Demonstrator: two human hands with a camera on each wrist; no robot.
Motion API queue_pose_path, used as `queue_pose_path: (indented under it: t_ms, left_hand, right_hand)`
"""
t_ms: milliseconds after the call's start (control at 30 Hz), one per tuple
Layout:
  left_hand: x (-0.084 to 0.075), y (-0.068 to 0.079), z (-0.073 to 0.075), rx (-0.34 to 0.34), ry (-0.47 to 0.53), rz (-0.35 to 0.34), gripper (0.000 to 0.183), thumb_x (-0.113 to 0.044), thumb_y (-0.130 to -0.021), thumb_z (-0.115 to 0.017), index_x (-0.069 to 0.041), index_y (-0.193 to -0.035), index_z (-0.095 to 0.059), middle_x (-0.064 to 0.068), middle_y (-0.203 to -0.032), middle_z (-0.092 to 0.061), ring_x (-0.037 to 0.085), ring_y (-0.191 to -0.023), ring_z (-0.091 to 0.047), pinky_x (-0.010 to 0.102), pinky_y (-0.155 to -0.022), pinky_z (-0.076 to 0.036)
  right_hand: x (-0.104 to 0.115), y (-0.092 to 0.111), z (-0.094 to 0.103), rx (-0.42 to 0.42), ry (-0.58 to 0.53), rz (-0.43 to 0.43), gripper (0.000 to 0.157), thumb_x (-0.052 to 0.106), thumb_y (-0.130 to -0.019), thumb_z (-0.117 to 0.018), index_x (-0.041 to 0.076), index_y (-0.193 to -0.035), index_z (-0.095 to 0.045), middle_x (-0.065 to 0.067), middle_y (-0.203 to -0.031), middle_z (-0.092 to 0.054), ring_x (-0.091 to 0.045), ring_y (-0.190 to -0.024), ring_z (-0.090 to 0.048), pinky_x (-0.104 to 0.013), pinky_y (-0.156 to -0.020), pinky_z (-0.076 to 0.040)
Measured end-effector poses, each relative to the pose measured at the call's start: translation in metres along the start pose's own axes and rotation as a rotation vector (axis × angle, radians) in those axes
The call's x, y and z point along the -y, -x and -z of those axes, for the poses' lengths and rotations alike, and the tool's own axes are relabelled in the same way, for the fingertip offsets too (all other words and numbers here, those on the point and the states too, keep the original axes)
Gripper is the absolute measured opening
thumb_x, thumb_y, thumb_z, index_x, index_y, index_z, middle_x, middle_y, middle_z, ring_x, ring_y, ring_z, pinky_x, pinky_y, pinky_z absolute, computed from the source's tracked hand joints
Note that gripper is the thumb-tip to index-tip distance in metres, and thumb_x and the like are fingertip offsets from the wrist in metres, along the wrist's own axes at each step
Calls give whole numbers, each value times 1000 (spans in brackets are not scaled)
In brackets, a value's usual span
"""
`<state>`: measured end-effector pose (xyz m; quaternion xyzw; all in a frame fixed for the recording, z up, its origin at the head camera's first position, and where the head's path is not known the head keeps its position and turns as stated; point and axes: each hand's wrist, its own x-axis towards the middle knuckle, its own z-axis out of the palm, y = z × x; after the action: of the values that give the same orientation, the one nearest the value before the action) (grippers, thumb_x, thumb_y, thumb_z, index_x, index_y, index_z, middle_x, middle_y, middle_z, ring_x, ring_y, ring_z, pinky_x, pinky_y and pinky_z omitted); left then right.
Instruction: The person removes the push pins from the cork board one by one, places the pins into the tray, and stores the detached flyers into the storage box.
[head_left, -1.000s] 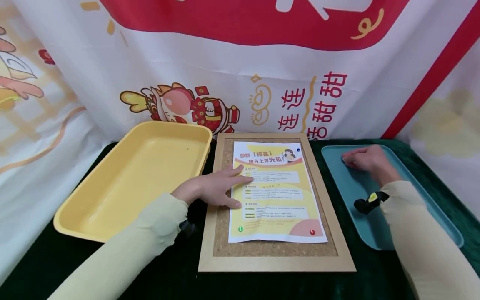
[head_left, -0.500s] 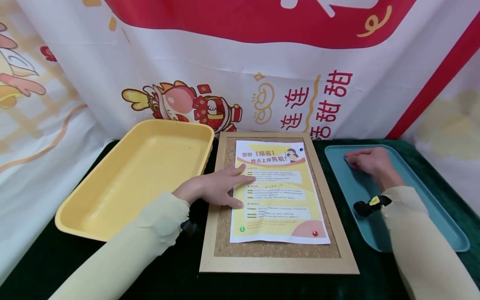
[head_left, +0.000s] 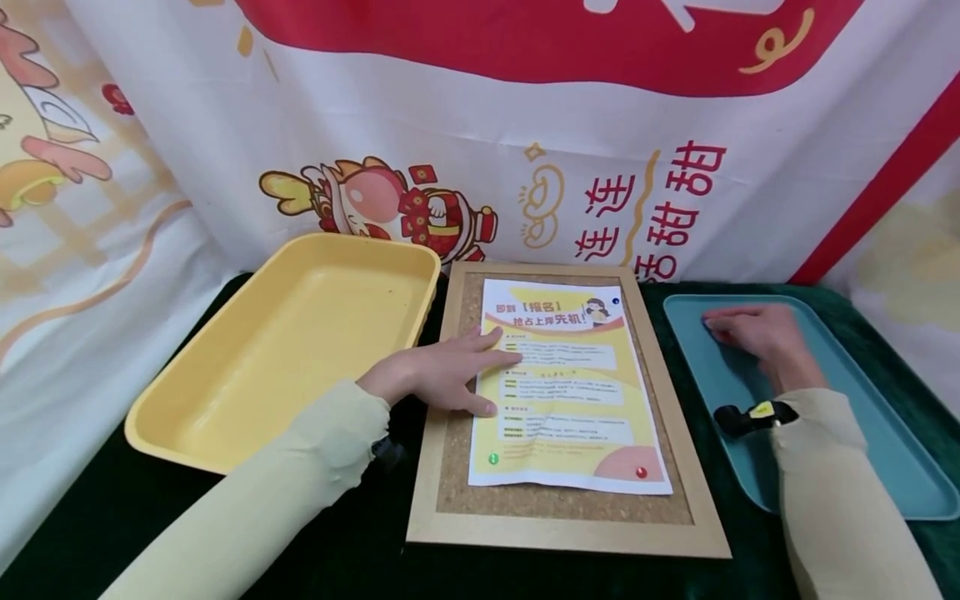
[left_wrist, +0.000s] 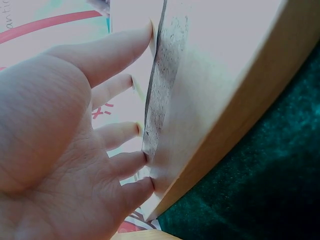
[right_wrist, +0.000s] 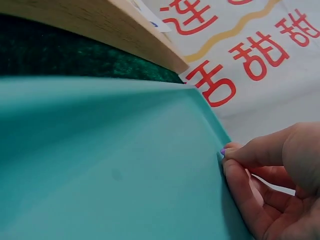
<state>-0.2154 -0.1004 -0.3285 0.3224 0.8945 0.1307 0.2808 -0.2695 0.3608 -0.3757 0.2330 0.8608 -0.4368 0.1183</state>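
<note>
My left hand [head_left: 450,371] lies with spread fingers on the left side of a yellow and white printed sheet [head_left: 573,454]. Under the sheet is a wood-framed corkboard [head_left: 577,507]. A blue pushpin [head_left: 616,301] sits at the sheet's upper right corner, a green one at lower left and a red one at lower right. Over the far end of the teal tray [head_left: 881,433], my right hand [head_left: 765,337] pinches a small purple pushpin [right_wrist: 223,151] between thumb and index finger. Most of that pin is hidden by the fingertips.
A deep yellow tub [head_left: 300,333] stands left of the corkboard, its right rim close to the frame. Dark green cloth [head_left: 337,554] covers the table. Behind everything hangs a white printed banner [head_left: 480,117] with red lettering.
The head view has shifted, so the scene sits slightly farther right. The left hand stays on the sheet; the right hand stays over the tray's far end, fingertips pinched.
</note>
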Motion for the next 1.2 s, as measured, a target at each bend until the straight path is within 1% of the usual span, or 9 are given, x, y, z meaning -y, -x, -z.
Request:
queue_pose_path:
  t_ms: [167,300,367,567,900,1000,1133,1200]
  left_hand:
    - [0,-1,1,1,9,-8,77,-40,-104,-67,-28,-170,-29,8,-181,0,35,-168,8,60,-134,-8]
    - [1,1,0,-6,11,-3,77,-40,-103,-68,-28,-170,-30,8,-181,-1,36,-168,7,61,-134,-8]
    - [1,2,0,-10,11,-8,77,-40,-103,-68,-28,-170,-30,9,-181,-1,37,-168,7,61,-134,-9]
    - [1,1,0,-12,11,-14,78,-40,-103,-68,-27,-170,-30,9,-181,-1,37,-168,7,61,-134,-9]
    - [-2,-2,1,-6,-5,-12,78,-41,-103,-69,-29,-170,-30,8,-181,-1,35,-168,8,58,-135,-8]
    - [-2,-1,1,-7,-5,-8,78,-41,-103,-69,-29,-170,-30,7,-181,-1,35,-168,7,59,-135,-8]
    - [-1,0,1,-5,-8,-3,78,-41,-103,-69,-30,-170,-29,7,-181,-1,35,-168,7,59,-134,-8]
    - [-1,0,1,-1,-10,0,78,-41,-103,-68,-30,-170,-29,7,-181,-1,35,-168,8,59,-134,-8]
  right_hand:
    - [0,3,-1,-29,-1,17,49,39,-111,-55,15,-153,-58,-14,-147,-61,-27,-122,-57,-39,-96,-47]
    - [5,5,-3,-37,-9,44,48,36,-110,-57,13,-152,-59,-13,-141,-65,-27,-119,-60,-34,-93,-48]
    - [6,5,-4,-44,-10,41,47,34,-111,-56,12,-152,-59,-13,-139,-66,-26,-118,-61,-33,-92,-48]
    - [8,6,-6,-54,1,15,47,31,-112,-53,9,-153,-57,-19,-149,-60,-27,-120,-61,-32,-91,-49]
    - [6,9,-1,-53,10,0,47,28,-113,-51,8,-156,-54,-22,-156,-54,-29,-121,-59,-31,-89,-46]
    - [7,10,0,-46,-19,-12,47,26,-113,-51,10,-157,-52,-20,-156,-54,-27,-120,-59,-30,-88,-47]
    - [8,10,2,-38,-70,-13,47,28,-113,-50,13,-158,-51,-10,-143,-64,-20,-114,-62,-27,-89,-52]
    - [8,11,3,-34,-86,-9,48,30,-113,-51,15,-158,-51,-6,-139,-64,-17,-113,-63,-26,-90,-53]
